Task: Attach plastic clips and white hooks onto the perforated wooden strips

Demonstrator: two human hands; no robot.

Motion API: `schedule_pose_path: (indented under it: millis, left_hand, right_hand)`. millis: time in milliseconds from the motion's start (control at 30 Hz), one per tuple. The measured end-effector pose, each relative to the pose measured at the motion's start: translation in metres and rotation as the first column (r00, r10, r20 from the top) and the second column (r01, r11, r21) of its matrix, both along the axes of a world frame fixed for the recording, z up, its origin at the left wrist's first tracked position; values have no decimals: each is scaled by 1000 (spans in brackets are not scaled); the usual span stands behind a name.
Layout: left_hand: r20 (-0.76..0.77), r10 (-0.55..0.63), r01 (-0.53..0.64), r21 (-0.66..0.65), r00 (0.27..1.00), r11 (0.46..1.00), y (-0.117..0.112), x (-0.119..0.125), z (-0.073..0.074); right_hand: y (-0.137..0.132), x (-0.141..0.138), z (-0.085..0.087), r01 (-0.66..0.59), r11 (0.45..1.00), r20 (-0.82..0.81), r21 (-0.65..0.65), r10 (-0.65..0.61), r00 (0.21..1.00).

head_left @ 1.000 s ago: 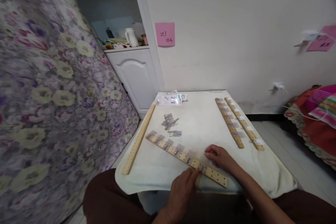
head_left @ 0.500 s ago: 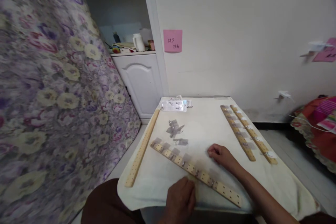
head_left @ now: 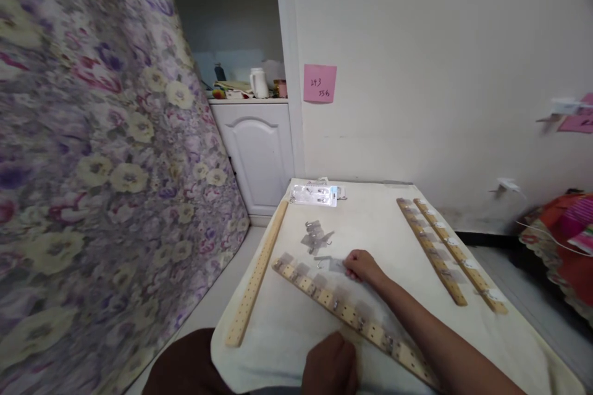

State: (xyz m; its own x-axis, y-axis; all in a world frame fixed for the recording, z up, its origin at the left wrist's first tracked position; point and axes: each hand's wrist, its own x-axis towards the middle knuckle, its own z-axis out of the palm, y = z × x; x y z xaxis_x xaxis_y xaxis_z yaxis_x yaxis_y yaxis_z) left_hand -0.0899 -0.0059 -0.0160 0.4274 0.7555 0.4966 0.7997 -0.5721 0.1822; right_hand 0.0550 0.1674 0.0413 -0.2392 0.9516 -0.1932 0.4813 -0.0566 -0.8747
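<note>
A long wooden strip with rows of holes lies slantwise on the cloth-covered table, with several small metal hooks set along it. My right hand reaches over the strip to a small clear packet with a hook, its fingers pinched on the packet's edge. My left hand rests near the table's front edge, just below the strip, fingers curled; whether it holds anything is hidden. More loose hook packets lie just beyond.
A bare holed strip lies along the table's left edge. Two strips with hooks lie at the right. A clear pack sits at the back. A floral mattress leans at left; a white cabinet stands behind.
My right hand moved from beside the strip's middle up and left to the loose hook packet. My left hand slid back off the strip. The camera turned left.
</note>
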Motion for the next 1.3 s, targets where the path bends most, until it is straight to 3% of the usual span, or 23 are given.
schedule_pose_path:
  millis: [133, 233, 300, 367, 433, 500, 567, 633, 733, 900, 1000, 1100, 1167, 1233, 1300]
  left_hand:
    - [45, -9, 11, -41, 999, 999, -1, 0, 7]
    - [133, -47, 62, -110, 990, 992, -4, -2, 19]
    - [261, -31, 87, -203, 965, 975, -6, -1, 28]
    - [424, 62, 89, -328, 904, 940, -9, 2, 40]
    - [567, 188, 122, -464, 802, 877, -10, 9, 52]
    - [682, 312, 233, -582, 661, 779, -9, 20, 64]
    - [775, 443, 391, -618, 451, 682, -6, 33, 75]
    - [805, 529, 537, -581, 269, 612, -5, 44, 83]
    - [798, 587, 646, -522, 138, 557, -6, 56, 92]
    - [763, 641, 719, -495, 90, 488, -10, 64, 96]
    - [745, 661, 707, -515, 89, 485, -11, 68, 92]
    - [731, 678, 678, -537, 77, 502, -12, 72, 89]
    - [719, 692, 664, -551, 70, 506, -13, 75, 87]
    - [706, 704, 654, -570, 78, 498, -15, 79, 86]
    - [693, 714, 642, -594, 103, 484, -15, 83, 85]
  right_hand:
    - [-15, 32, 10, 94, 993, 11, 71, -95, 995]
    - [-37, 56, 23, 117, 970, -38, 215, -111, 993]
    - [-57, 70, 33, 90, 932, -45, 352, -79, 996]
    - [-77, 81, 42, 25, 860, -11, 509, -23, 1000]
    - [-96, 89, 46, -44, 748, -4, 663, 62, 998]
    - [-111, 94, 46, -90, 649, -4, 756, 142, 990]
    - [-123, 97, 43, -119, 598, 0, 793, 196, 981]
    - [-133, 99, 40, -139, 587, 3, 797, 227, 974]
    - [-143, 102, 37, -162, 599, -4, 784, 266, 964]
    - [-149, 106, 37, -185, 649, -43, 738, 319, 947]
    - [-151, 107, 39, -110, 733, -152, 672, 282, 947]
    - [-152, 108, 39, 2, 876, -314, 483, 171, 934]
    - [-151, 107, 37, -2, 958, -412, 287, 125, 902]
    - [-150, 105, 34, -57, 992, -492, 115, 106, 864]
    - [-149, 104, 31, -75, 997, -539, 24, 76, 839]
